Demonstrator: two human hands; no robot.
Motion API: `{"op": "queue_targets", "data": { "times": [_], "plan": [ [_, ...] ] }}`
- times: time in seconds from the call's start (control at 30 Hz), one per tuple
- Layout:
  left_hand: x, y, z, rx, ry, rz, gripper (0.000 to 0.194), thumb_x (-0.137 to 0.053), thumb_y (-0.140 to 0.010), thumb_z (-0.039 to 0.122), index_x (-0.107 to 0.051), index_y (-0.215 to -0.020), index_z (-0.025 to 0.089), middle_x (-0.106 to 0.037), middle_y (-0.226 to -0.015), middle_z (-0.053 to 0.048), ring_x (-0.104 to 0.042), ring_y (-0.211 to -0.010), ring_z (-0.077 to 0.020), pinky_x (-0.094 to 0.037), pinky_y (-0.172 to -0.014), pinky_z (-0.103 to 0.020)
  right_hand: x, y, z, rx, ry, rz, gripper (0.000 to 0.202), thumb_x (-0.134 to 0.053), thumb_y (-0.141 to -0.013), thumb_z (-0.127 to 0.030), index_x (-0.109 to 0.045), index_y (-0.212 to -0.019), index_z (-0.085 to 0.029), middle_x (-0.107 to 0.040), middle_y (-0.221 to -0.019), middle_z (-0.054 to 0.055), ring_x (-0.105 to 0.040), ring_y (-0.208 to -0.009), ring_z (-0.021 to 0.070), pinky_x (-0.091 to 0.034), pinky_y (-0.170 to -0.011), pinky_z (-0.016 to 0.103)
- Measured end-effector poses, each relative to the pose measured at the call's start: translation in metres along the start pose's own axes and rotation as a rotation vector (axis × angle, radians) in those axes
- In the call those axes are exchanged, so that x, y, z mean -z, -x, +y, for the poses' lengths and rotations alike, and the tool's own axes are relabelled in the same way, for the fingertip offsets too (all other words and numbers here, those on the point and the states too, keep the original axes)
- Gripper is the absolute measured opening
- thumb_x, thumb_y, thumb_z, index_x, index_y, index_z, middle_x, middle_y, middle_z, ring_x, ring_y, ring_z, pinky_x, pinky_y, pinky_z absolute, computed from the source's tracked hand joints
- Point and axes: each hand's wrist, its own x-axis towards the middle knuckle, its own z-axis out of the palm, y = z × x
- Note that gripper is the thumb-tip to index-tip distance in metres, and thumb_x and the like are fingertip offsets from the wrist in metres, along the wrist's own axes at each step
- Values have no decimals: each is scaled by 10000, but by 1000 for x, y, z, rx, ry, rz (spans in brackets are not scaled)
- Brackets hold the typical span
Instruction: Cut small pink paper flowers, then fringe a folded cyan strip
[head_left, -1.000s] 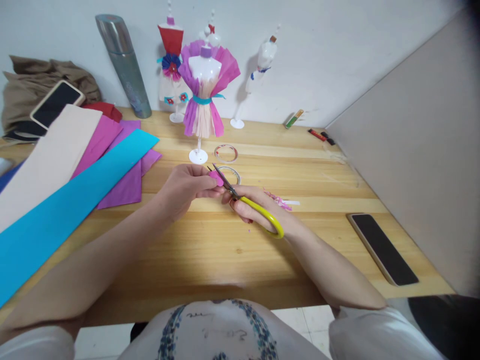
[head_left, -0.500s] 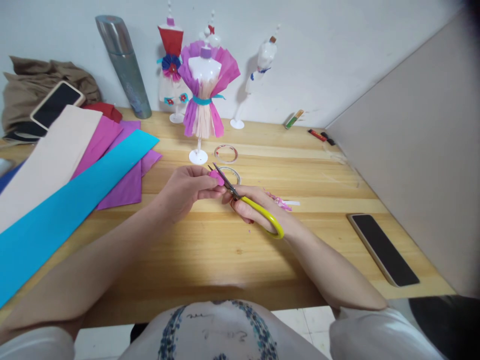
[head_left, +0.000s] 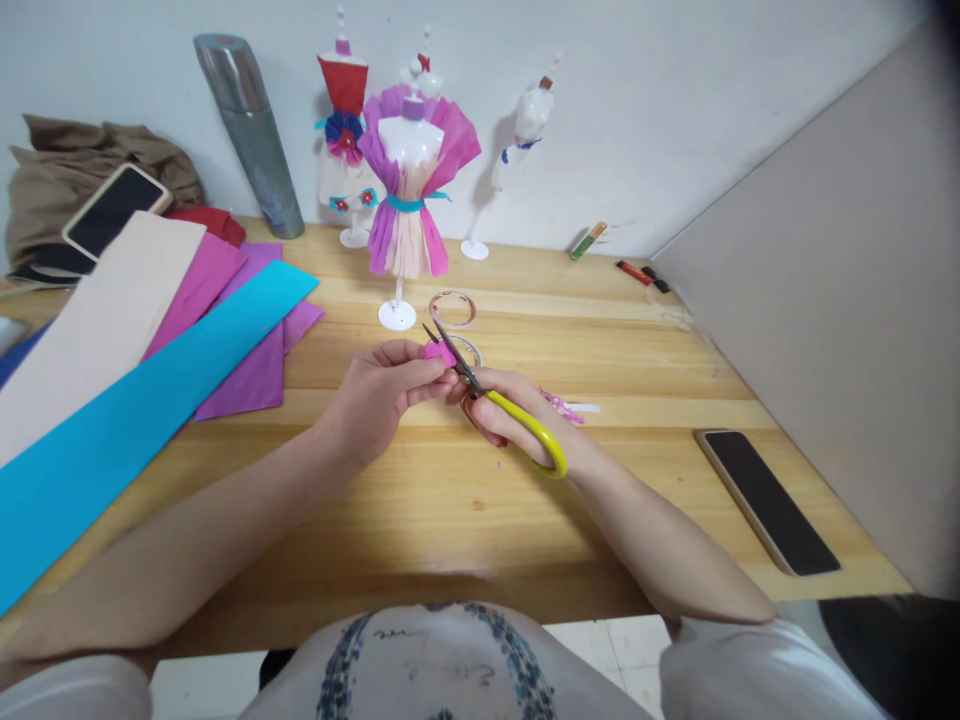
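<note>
Between thumb and fingers, my left hand [head_left: 386, 390] pinches a small pink paper piece [head_left: 438, 351] above the middle of the table. My right hand [head_left: 506, 405] is closed around yellow-handled scissors [head_left: 529, 425]. Their blades point up and to the left, slightly parted, with the pink piece at them. Just behind the blades lies a tape roll [head_left: 471, 350], partly hidden by my hands. Another tape ring [head_left: 453, 310] lies farther back. Pink paper scraps [head_left: 562, 405] and a white strip lie beside my right wrist.
A mini mannequin in a purple paper dress [head_left: 409, 200] stands ahead, with several others behind. Coloured paper sheets [head_left: 150, 370] cover the left side, near a steel flask [head_left: 259, 150], a phone [head_left: 116, 212] and brown cloth [head_left: 97, 165]. Another phone [head_left: 769, 500] lies right, before a partition [head_left: 825, 250].
My left hand has shifted slightly right with the pink piece, its wrist turned a little. The scissors have moved slightly right, and their blades stay slightly parted.
</note>
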Motion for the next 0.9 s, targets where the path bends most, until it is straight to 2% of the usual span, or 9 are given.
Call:
{"op": "queue_targets", "data": {
  "times": [0.27, 0.37, 0.47, 0.6, 0.9],
  "plan": [
    [-4, 0, -12, 1, 127, 45, 143, -901, -638, 215, -765, -650, 172, -744, -689, -13, -698, -704, -128, -594, -852, -315, 0, 2, 1, 13, 7, 13, 476, -551, -971, -663, -560, -883, -195, -432, -641, -47, -389, -556, 122, -327, -501, 261],
    [-5, 1, -15, 14, 150, 65, 117, -889, -660, 195, -773, -675, 184, -751, -715, -5, -695, -716, -124, -584, -860, -316, 0, 3, 5, 18, 12, 16, 478, -545, -975, -659, -554, -860, -196, -449, -640, -45, -394, -543, 119, -319, -490, 261],
    [-6, 2, -17, 13, 148, 78, 101, -876, -676, 187, -775, -684, 190, -749, -714, -7, -678, -700, -119, -555, -777, -283, -2, 2, 7, 27, -14, 16, 478, -547, -973, -660, -560, -876, -192, -461, -650, -46, -387, -519, 111, -307, -482, 265],
    [-6, 4, -18, -1, 125, 71, 126, -872, -676, 211, -757, -631, 187, -688, -612, 3, -590, -602, -95, -435, -594, -241, -5, 1, 7, 8, -64, 22, 496, -552, -961, -681, -580, -935, -187, -467, -653, -47, -384, -503, 109, -305, -481, 270],
    [-7, 6, -21, -20, 129, 80, 150, -896, -660, 253, -766, -648, 180, -685, -638, -5, -543, -605, -91, -399, -585, -254, -8, 2, 16, 30, -72, 24, 485, -529, -973, -680, -580, -938, -199, -467, -622, -57, -393, -490, 110, -330, -487, 265]
  ]
}}
